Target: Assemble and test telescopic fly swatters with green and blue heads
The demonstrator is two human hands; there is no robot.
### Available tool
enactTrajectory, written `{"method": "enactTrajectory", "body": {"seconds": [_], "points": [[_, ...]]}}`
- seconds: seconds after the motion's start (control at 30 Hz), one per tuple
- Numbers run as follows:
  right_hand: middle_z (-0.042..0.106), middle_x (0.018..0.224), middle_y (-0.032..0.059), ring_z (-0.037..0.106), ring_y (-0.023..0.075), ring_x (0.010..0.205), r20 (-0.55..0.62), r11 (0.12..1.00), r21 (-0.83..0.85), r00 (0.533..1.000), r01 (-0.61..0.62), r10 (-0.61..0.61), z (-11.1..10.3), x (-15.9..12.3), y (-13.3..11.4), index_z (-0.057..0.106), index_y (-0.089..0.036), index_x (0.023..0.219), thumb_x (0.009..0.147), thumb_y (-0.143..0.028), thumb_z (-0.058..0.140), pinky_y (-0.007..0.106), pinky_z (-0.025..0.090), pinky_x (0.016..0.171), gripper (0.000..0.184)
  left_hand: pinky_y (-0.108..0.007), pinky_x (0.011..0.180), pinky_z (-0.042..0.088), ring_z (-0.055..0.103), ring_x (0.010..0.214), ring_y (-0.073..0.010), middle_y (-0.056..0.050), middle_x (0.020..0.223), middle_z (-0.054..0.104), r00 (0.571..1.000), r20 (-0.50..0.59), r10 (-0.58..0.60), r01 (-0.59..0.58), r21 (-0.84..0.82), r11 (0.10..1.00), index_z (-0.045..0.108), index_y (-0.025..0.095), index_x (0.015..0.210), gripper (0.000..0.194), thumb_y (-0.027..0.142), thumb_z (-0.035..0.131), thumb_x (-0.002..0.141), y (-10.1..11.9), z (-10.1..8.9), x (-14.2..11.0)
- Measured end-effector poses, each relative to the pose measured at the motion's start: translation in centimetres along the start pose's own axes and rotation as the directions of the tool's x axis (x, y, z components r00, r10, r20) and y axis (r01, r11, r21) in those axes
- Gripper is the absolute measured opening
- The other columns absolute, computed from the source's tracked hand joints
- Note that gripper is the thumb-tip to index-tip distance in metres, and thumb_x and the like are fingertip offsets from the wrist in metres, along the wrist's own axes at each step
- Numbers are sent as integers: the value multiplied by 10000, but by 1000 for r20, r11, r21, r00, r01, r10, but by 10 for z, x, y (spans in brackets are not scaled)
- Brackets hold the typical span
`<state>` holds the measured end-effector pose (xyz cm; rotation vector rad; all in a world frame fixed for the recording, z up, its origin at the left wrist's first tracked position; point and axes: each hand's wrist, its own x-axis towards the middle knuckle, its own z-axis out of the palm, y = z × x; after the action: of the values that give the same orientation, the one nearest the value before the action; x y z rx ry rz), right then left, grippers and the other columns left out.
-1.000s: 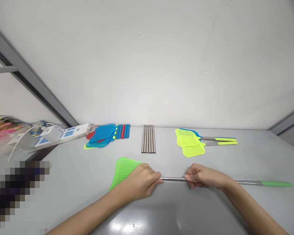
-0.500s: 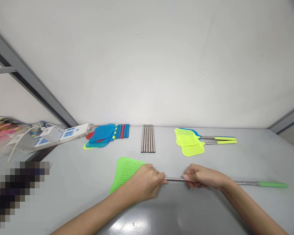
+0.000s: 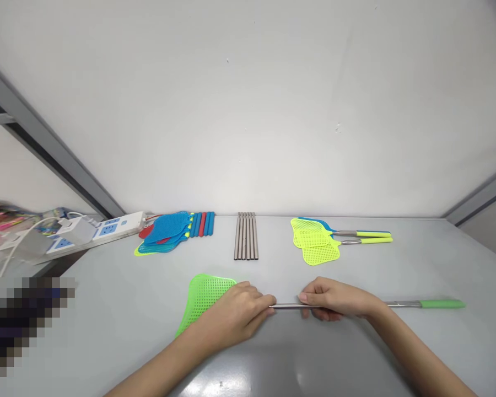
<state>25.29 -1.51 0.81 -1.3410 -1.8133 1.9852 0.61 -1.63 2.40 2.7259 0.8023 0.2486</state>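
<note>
1. A plain pale wall rises behind a smooth grey table, light glaring off its near edge.
2. Far left, we've got a blurry bundle of colourful items, then a white power strip with plugs and cables, angled towards the wall.
3. Next along, blue swatter heads overlap in a pile, red and yellow peeking out, and right beside them sits a row of handle sleeves, blue with one red.
4. Here's the green swatter, lying crosswise near the front, its mesh head on the left and partly behind the left hand. That hand's grip is closed around the shaft by the head.
5. Just behind, metal rods line up side by side.
6. Over to the right hand: thumb and fingers pinch the shaft, a bare stretch of metal showing between both hands.
7. Behind it, yellow swatters overlap a blue one, handles pointing right.
8. Far right, the shaft ends in a green handle, slightly blurred.
</note>
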Motion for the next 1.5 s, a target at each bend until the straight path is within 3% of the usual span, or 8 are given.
{"method": "enactTrajectory", "body": {"seconds": [0.1,0.23,0.4,0.77,1.0,1.17,1.5], "points": [[476,510,-33,364,52,384,20,1000,4,1000,1,-1,-4,-2,2,603,-116,798,798,-538,449,172,251,365,449,-277,678,357,523,671,-141,2,687,567,998,47,-47,47,-4,999,517,178,770,228,243,355,917,-1,-5,-2],[542,564,-10,400,44,379,20,1000,-3,1000,13,-13,-10,-5,3,582,-123,781,804,-496,469,168,254,367,391,-294,709,335,495,689,-145,1,697,545,997,33,-67,67,-13,998,508,175,727,228,241,380,903,-6,-14,-7],[548,577,-21,483,68,427,-6,999,-26,999,-40,40,-19,-8,6,562,-139,737,701,-422,626,175,352,413,292,-323,773,288,454,685,-140,16,665,502,996,11,-85,85,-17,996,522,177,646,250,279,460,865,-16,-24,-12],[523,564,-13,495,90,469,-88,994,-90,995,-62,54,-33,-17,11,577,-140,720,736,-423,583,193,368,448,284,-356,822,263,428,856,-170,-16,911,479,990,1,-140,140,-29,990,536,191,765,159,258,440,872,-26,-23,-17],[471,550,-1,419,104,527,-237,969,-246,970,2,-62,-24,-18,-2,589,-126,607,760,-403,540,219,314,492,320,-318,746,313,393,737,-153,0,724,447,991,3,-135,135,-18,991,441,168,640,239,125,359,861,-20,-22,-16],[396,519,-22,331,92,495,-242,960,-281,968,-1,-70,-17,-19,-6,587,-123,616,786,-354,496,223,238,467,301,-289,679,332,360,736,-165,-12,709,424,989,-3,-146,146,6,989,388,166,627,215,58,367,811,-11,-22,-16],[377,532,-25,313,93,494,-193,936,-351,978,5,-78,-9,-6,1,487,-151,570,829,-379,398,221,250,481,356,-312,662,326,336,735,-180,-27,724,426,992,-17,-125,126,132,983,390,159,630,202,-11,372,739,-15,-17,-17]]}}
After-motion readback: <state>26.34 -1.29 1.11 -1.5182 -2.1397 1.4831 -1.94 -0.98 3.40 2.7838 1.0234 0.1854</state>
